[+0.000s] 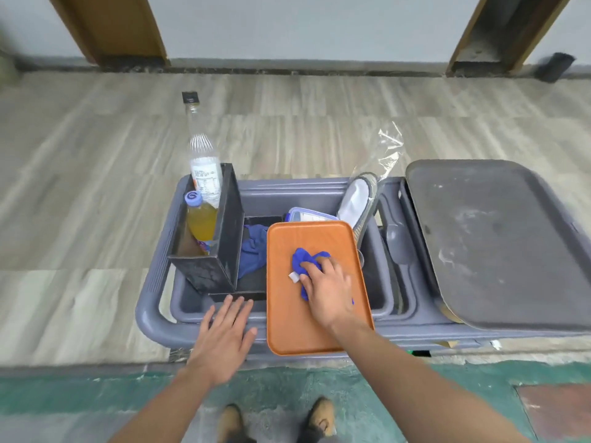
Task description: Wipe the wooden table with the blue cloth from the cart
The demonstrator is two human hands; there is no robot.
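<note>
The right hand [326,282] presses down on the bunched blue cloth [305,263], fingers curled over it, on an orange tray [287,327] that lies across the grey cart [150,314]. The left hand [224,337] is spread wide and flat, holding nothing, over the cart's near rim just left of the tray. Further left stands a black box [228,225] holding a clear bottle [204,161] and an orange drink bottle [201,222]. A darker blue rag [254,251] lies between box and tray. A grey tray [499,244] covers the cart's right end.
</note>
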